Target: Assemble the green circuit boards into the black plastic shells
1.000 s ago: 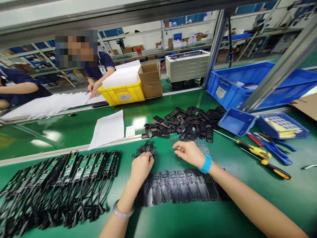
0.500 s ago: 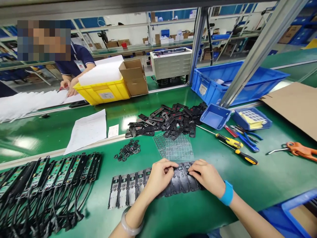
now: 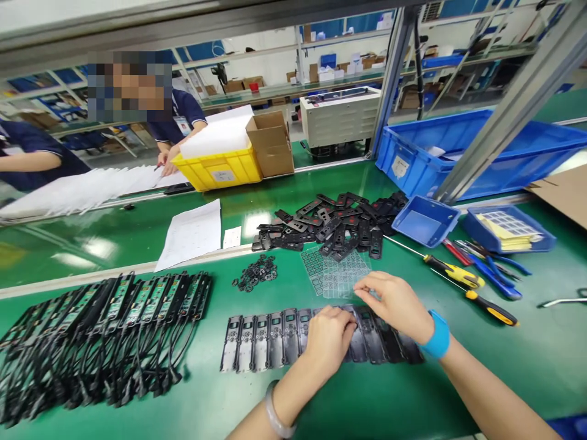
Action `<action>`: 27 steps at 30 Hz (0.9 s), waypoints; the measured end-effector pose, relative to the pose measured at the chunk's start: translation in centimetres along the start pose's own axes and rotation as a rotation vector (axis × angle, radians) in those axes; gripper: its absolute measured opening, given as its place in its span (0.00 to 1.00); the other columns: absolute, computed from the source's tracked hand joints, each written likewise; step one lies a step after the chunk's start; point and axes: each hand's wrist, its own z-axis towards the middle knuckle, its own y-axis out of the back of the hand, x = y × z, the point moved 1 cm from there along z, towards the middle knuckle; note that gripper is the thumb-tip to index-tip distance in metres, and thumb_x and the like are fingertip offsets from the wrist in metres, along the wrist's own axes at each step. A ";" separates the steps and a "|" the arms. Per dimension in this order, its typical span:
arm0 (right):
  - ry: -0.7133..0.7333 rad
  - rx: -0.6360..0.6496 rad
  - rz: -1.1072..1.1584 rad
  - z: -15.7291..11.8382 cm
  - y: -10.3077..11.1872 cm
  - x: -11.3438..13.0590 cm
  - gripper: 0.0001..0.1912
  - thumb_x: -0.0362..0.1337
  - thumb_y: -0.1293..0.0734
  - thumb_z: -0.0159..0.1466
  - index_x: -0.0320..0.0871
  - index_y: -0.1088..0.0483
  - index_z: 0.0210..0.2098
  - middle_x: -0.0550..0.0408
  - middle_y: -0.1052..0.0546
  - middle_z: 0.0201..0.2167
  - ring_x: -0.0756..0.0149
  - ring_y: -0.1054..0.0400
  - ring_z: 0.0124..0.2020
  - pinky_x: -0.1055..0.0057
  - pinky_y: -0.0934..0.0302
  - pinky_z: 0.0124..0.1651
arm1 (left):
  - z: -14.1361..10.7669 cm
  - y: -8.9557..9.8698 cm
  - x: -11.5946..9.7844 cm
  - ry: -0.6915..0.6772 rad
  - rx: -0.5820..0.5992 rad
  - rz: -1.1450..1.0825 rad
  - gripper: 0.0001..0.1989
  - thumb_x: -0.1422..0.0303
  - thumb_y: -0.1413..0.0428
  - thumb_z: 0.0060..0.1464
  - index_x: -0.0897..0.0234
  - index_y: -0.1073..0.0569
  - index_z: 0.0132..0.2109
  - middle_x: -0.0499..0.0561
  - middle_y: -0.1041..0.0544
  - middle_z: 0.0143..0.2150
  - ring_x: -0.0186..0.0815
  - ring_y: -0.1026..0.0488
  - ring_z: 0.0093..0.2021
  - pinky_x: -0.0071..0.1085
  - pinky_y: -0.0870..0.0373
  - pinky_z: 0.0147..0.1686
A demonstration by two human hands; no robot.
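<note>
Head view shows both hands at work, and the step seems to be fitting small pieces into the row of black casings on the green bench. To do it well, I would take each piece by its edges, lay it flat and square at its place, and press softly while the other hand keeps the casing from sliding. The left hand is bent over the middle of this row, its fingertips at the upper part of a casing. The right hand is just above the row's right part, thumb and forefinger curled toward each other beside the near edge of the clear gridded sheets. Because the fingertips are small and partly hidden, I cannot tell whether either hand grips a piece.
</note>
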 end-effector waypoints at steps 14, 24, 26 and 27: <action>0.324 0.306 -0.112 15.4 -9.4 8.2 0.04 0.33 0.35 0.62 0.41 0.27 0.34 0.53 0.25 0.36 0.65 0.31 0.37 0.70 0.40 0.38 | -0.7 -1.4 0.7 0.007 -0.046 0.270 0.06 0.63 0.43 0.53 0.60 0.25 0.35 0.50 0.27 0.40 0.39 0.27 0.38 0.30 0.31 0.29; 0.259 0.278 0.033 14.0 -9.0 6.5 0.05 0.33 0.35 0.63 0.40 0.28 0.32 0.52 0.25 0.33 0.65 0.31 0.35 0.67 0.39 0.40 | 0.1 11.4 9.4 0.385 -0.128 0.462 0.12 0.72 0.49 0.58 0.59 0.28 0.48 0.51 0.25 0.42 0.36 0.26 0.38 0.29 0.33 0.35; 0.224 0.210 0.126 12.0 -6.9 5.3 0.05 0.34 0.36 0.64 0.42 0.28 0.33 0.54 0.25 0.31 0.66 0.31 0.33 0.71 0.40 0.38 | 0.9 12.0 11.3 0.390 -0.111 0.460 0.11 0.70 0.47 0.57 0.59 0.29 0.48 0.50 0.25 0.40 0.35 0.25 0.36 0.27 0.34 0.33; 0.196 0.176 0.174 10.8 -5.8 4.6 0.06 0.36 0.37 0.65 0.43 0.28 0.34 0.56 0.26 0.29 0.68 0.32 0.31 0.72 0.40 0.37 | 1.2 11.9 11.9 0.387 -0.098 0.461 0.10 0.69 0.47 0.57 0.59 0.28 0.46 0.49 0.24 0.38 0.35 0.25 0.35 0.27 0.34 0.32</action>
